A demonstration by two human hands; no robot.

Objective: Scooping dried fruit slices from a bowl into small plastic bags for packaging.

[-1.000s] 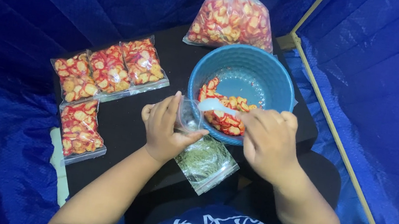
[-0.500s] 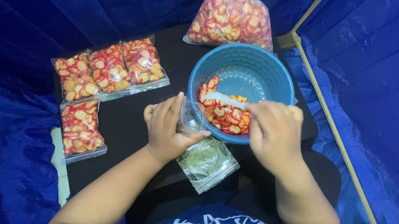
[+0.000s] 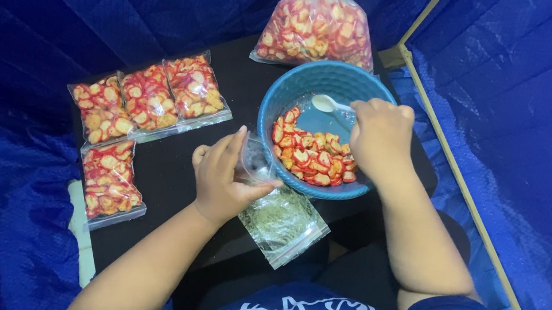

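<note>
Your right hand [image 3: 381,136]: fingers closed around the handle of a white plastic spoon [image 3: 330,104], whose bowl points left and sits over the bare patch inside the blue basin [image 3: 286,90]. The basin stands toward the far right corner of the black table [image 3: 170,168] and holds a heap of red-and-cream snack pieces [image 3: 312,157] on its near side.

Your left hand [image 3: 222,176]: fingers pinched on the mouth of a small clear bag [image 3: 256,163], just beside the basin's near left rim. Under that hand, at the table's near edge, lies a stack of flat empty clear bags [image 3: 283,224].

Left side of the table: three filled small packets [image 3: 148,96] in a row, edges touching, and a fourth filled packet [image 3: 107,180] lying nearer you, by the left edge.

Far edge: one large clear sack of the same snack [image 3: 317,29], tied at the top, touching the basin's far rim.

Surround: blue tarpaulin [image 3: 34,6] on all sides.
</note>
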